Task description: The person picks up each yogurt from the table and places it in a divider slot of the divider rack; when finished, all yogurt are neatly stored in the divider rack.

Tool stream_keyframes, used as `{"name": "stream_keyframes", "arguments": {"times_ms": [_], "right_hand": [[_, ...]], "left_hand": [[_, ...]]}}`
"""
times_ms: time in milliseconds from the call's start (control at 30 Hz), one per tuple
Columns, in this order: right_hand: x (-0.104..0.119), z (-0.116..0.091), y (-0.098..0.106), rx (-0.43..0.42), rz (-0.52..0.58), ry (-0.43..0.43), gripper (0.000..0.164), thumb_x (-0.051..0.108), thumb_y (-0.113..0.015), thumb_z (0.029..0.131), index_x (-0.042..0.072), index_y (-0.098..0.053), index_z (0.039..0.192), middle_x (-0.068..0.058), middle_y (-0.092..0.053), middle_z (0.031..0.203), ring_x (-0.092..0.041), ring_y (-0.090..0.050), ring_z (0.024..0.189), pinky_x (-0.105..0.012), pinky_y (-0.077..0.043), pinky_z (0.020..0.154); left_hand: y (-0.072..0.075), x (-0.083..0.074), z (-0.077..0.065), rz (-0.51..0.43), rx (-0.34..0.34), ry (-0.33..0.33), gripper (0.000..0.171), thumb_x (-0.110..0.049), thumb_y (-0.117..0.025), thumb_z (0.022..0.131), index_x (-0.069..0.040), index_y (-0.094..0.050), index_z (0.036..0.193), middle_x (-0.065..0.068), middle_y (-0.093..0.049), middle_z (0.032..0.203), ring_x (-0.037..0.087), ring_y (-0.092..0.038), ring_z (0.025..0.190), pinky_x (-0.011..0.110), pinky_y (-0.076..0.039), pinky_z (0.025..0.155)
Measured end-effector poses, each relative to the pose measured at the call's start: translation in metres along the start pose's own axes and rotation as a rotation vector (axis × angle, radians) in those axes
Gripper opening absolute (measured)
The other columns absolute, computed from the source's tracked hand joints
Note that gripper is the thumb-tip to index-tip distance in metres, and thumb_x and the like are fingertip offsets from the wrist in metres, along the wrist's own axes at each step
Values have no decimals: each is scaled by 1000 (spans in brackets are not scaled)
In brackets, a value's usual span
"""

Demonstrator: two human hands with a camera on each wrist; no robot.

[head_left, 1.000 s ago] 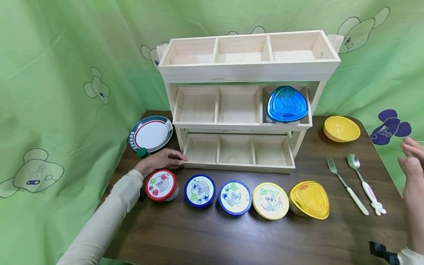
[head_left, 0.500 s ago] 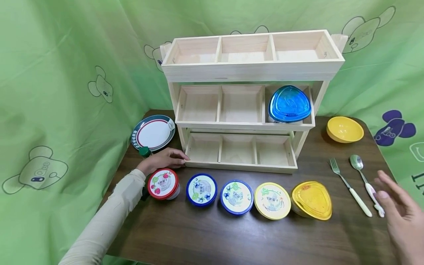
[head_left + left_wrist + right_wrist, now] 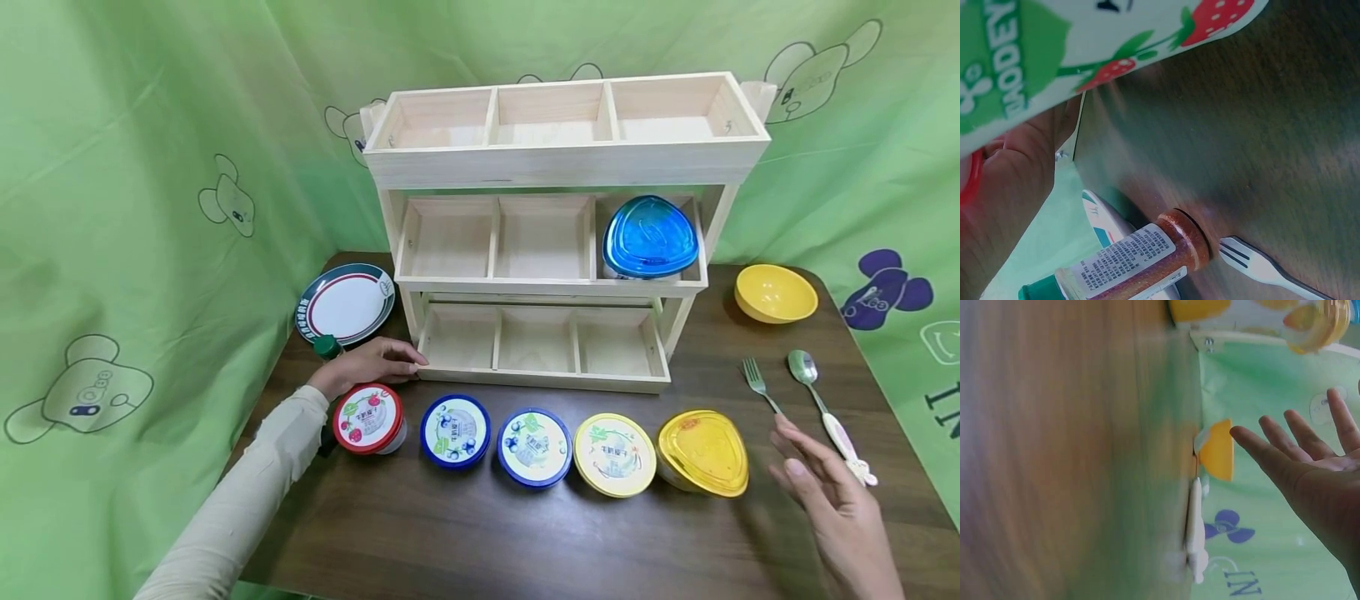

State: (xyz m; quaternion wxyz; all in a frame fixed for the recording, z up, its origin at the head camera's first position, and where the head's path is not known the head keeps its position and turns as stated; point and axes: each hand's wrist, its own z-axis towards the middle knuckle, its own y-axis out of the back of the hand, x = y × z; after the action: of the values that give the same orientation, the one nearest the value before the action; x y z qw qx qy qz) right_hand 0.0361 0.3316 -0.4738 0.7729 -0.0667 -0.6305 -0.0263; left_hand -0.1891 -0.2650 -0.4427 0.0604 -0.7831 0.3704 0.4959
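Note:
My left hand (image 3: 375,365) rests its fingertips on the left front corner of the lowest tier of a three-tier wooden rack (image 3: 547,171). Just in front of that hand stands a red-lidded jar (image 3: 367,419); its strawberry-printed side (image 3: 1147,50) hides most of the fingers in the left wrist view. My right hand (image 3: 840,508) is in the air at the right, fingers spread and holding nothing. It covers the handle of a fork (image 3: 756,379). To its left is a yellow-lidded tub (image 3: 703,454); to its right lies a spoon (image 3: 838,437).
Two blue-lidded jars (image 3: 456,432) and a pale yellow-lidded jar (image 3: 615,456) continue the front row. A blue-lidded tub (image 3: 651,237) sits in the middle tier's right compartment. A plate (image 3: 345,304), a green-capped seasoning bottle (image 3: 1135,262) and a white fork (image 3: 1254,262) are left; a yellow bowl (image 3: 776,293) is right.
My right hand has come in from the right edge, moving left and down past the spoon to the fork. My left hand stays at the rack's corner.

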Motion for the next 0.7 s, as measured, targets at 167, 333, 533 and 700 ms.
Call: {"name": "stream_keyframes", "arguments": {"times_ms": [167, 333, 533, 700], "right_hand": [[4, 0, -13, 40, 20, -43, 42, -12, -41, 111, -18, -43, 153, -4, -47, 168, -6, -52, 145, -20, -56, 100], [3, 1, -24, 79, 53, -74, 39, -13, -42, 111, -17, -48, 150, -1, -43, 171, -3, -50, 147, -16, -51, 104], [-3, 2, -32, 158, 69, -49, 36, -15, -38, 111, -19, -51, 144, -3, -44, 171, -3, -42, 152, -12, -42, 111], [-8, 1, -34, 158, -20, -77, 37, -13, -43, 111, -13, -55, 146, 5, -48, 167, 4, -41, 150, -8, -40, 109]], "left_hand": [[-1, -1, -1, -1, -8, 7, 30, -8, -66, 109, -2, -71, 138, 21, -68, 134, 33, -69, 123, 37, -58, 106], [-2, 1, -1, 3, -10, 11, 30, -9, -66, 109, -3, -71, 138, 20, -67, 134, 33, -68, 124, 39, -57, 107], [-3, 1, 0, 10, -16, 13, 30, -11, -66, 109, -4, -71, 138, 19, -67, 134, 34, -68, 125, 41, -56, 109], [-3, 0, 0, 2, -21, 23, 30, -10, -66, 109, -3, -70, 138, 20, -67, 133, 34, -68, 125, 41, -56, 109]]}}
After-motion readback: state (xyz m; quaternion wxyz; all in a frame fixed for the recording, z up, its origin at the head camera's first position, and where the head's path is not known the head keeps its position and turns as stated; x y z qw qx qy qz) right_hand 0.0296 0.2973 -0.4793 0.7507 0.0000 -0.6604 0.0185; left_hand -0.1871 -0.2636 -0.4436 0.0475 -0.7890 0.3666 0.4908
